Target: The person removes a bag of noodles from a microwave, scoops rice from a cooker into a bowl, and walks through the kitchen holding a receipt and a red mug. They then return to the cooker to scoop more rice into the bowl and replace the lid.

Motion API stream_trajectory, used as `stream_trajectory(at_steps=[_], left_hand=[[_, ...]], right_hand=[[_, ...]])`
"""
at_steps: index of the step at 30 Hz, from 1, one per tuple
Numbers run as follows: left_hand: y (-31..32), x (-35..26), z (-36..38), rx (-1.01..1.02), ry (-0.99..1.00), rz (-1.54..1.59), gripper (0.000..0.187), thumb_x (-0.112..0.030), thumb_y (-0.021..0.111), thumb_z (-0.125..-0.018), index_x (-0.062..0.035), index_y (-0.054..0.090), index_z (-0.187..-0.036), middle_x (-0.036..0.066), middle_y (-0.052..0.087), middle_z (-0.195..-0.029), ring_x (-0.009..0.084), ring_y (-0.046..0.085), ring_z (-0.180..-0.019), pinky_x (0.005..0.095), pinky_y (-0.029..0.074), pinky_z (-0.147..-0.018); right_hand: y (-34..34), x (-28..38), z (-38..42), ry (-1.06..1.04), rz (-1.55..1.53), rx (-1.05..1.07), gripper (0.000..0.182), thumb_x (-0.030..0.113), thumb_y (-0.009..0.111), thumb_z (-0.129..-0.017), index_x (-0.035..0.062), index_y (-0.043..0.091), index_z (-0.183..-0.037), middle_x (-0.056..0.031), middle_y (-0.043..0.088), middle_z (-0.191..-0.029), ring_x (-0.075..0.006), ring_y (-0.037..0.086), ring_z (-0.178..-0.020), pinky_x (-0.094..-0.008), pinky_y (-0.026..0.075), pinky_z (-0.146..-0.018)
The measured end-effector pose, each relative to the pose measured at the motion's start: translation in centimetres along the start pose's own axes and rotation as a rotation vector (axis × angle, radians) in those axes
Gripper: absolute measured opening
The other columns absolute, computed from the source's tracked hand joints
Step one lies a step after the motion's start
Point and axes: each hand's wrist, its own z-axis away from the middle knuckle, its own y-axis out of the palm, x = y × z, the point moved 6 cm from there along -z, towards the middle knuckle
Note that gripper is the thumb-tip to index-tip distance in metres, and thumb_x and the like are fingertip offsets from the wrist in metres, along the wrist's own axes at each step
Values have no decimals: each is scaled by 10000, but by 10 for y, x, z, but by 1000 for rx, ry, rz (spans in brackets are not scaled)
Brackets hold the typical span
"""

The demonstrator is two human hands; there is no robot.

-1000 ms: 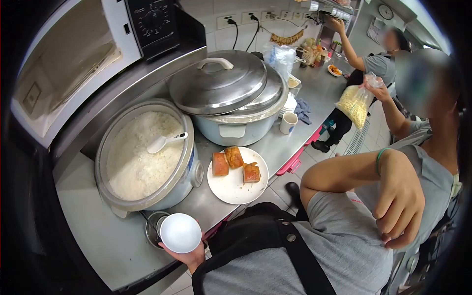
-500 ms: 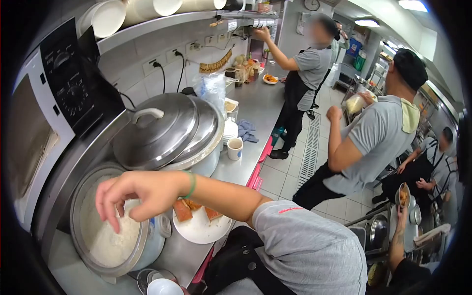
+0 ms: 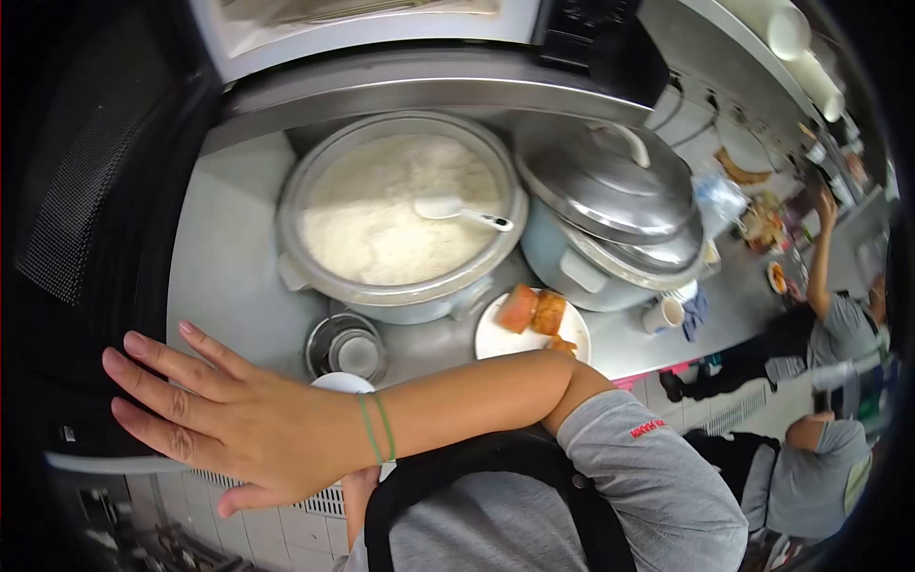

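My right hand (image 3: 229, 419) reaches across to the left, fingers spread and holding nothing, in front of the open black microwave door (image 3: 95, 229). A green band circles its wrist. Low behind that wrist shows part of my left hand (image 3: 358, 496), its fingers hidden; the rim of a white bowl (image 3: 341, 383) shows just above, held on that side. Beyond them a large pot of white rice (image 3: 372, 238) stands uncovered, a white rice paddle (image 3: 462, 212) lying on the rice. A metal container (image 3: 319, 351) sits in front of the pot.
Right of the rice, a second pot has metal lids (image 3: 620, 181). A white plate (image 3: 496, 336) with browned food pieces and a cup (image 3: 663, 316) stand on the counter. The microwave (image 3: 381, 33) is above the rice. Co-workers (image 3: 829, 477) stand at the right.
My view has turned down and left. My right hand has moved from over the rice to the microwave door, its fingers now spread. The rice paddle has come into view.
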Motion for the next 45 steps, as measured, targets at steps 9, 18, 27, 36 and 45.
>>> stream_trajectory(at_steps=[9, 18, 27, 36, 45], left_hand=[[38, -13, 35, -1, 82, -73, 816, -757, 283, -788, -127, 417, -1289, 145, 570, -1138, 368, 613, -943, 443, 575, -528], [30, -25, 36, -79, 199, -49, 811, -755, 270, -794, -133, 408, -1296, 146, 571, -1130, 369, 612, -948, 447, 581, -542], [37, -29, 41, 3, 220, -42, 807, -761, 280, -787, -145, 411, -1292, 136, 580, -1116, 365, 613, -947, 453, 575, -549], [40, -28, 32, -59, 195, -19, 773, -739, 278, -808, -145, 422, -1282, 136, 584, -1108, 357, 618, -933, 432, 569, -548], [38, -35, 29, 68, 287, 12, 793, -741, 271, -807, -132, 401, -1299, 156, 563, -1142, 388, 609, -928, 453, 570, -550]], right_hand=[[-92, -201, 153, 1059, 955, 626, 315, 320, 547, -853, 38, 673, -914, -143, 652, -942, -318, 591, -894, -446, 454, -745], [-129, -288, 241, 1291, 976, 794, 241, 154, 510, -803, 79, 688, -946, -123, 672, -969, -301, 626, -930, -434, 437, -759], [-148, -374, 246, 1069, 1191, 825, 253, 139, 448, -866, 60, 671, -956, -139, 669, -927, -298, 654, -844, -395, 519, -708], [-122, -272, 215, 785, 993, 1125, 222, 136, 496, -813, 42, 685, -882, -141, 671, -878, -296, 654, -807, -399, 515, -707], [-120, -366, 175, 713, 1055, 936, 240, 187, 486, -834, 55, 683, -863, -143, 665, -871, -316, 640, -809, -433, 503, -704]])
